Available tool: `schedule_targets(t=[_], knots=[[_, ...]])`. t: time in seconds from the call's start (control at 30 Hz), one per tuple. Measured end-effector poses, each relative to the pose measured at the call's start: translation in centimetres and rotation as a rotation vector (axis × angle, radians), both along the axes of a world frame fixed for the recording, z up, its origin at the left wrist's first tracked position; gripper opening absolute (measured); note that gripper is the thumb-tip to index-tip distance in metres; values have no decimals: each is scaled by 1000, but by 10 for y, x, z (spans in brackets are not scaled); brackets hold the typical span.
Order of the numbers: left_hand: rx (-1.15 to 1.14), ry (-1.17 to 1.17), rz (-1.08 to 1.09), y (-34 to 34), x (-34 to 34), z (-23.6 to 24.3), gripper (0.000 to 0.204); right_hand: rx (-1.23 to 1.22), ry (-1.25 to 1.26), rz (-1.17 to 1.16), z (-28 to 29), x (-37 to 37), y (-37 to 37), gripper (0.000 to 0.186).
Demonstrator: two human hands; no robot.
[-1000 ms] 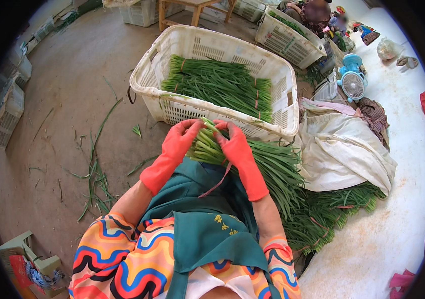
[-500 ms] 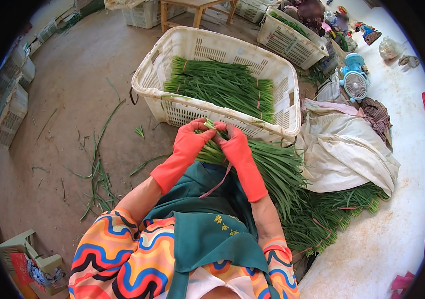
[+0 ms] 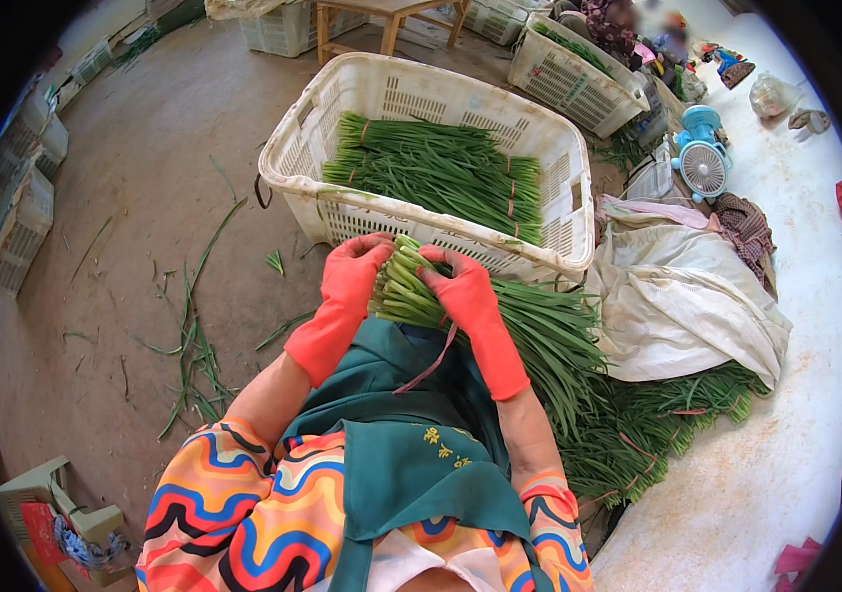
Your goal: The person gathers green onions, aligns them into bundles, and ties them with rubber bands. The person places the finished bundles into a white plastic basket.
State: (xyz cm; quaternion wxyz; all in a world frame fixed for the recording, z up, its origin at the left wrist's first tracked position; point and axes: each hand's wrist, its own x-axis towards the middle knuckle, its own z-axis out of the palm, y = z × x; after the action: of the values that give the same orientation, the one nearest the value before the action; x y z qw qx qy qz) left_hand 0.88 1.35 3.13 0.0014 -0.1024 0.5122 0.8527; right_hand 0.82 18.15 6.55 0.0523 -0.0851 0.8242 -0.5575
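A thick bundle of garlic chives (image 3: pixel 549 331) lies across my lap, its pale stem ends (image 3: pixel 404 286) pointing left and its green leaves spreading right. My right hand (image 3: pixel 465 293), in a coral rubber glove, is closed around the bundle near the stem ends, thumb on top. A pink tie strip (image 3: pixel 431 363) hangs below that hand. My left hand (image 3: pixel 349 279), gloved alike, is at the left side of the stem ends with its fingers bent together; what they pinch, if anything, is hidden. Just beyond both hands stands a white plastic crate (image 3: pixel 421 212) holding tied chive bundles (image 3: pixel 441 168).
More tied chives (image 3: pixel 638 434) lie at my right, partly beneath a white cloth (image 3: pixel 688 296). A blue fan (image 3: pixel 703 163) stands beyond the cloth. Loose leaves (image 3: pixel 194 345) litter the floor at left. Another chive crate (image 3: pixel 579 79), a wooden stool (image 3: pixel 391 12) and people are farther back.
My left hand has moved left and slightly down, away from my right fingers, uncovering the stem ends. The right fingers have shifted a little while staying on the bundle.
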Motion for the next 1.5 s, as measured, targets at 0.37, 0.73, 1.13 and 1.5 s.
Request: schedule_targets(t=[0.37, 0.73, 1.13, 1.5], knots=[[-221, -61, -79, 4, -4, 6, 28, 530, 782, 34, -4, -14, -10, 27], [-112, -29, 4, 9, -3, 7, 21, 800, 1074, 167, 5, -21, -24, 10], [31, -247, -133, -23, -1, -47, 44, 790, 318, 214, 40, 47, 27, 108], [440, -180, -593, -7, -5, 19, 59, 338, 399, -21, 17, 35, 79, 106]])
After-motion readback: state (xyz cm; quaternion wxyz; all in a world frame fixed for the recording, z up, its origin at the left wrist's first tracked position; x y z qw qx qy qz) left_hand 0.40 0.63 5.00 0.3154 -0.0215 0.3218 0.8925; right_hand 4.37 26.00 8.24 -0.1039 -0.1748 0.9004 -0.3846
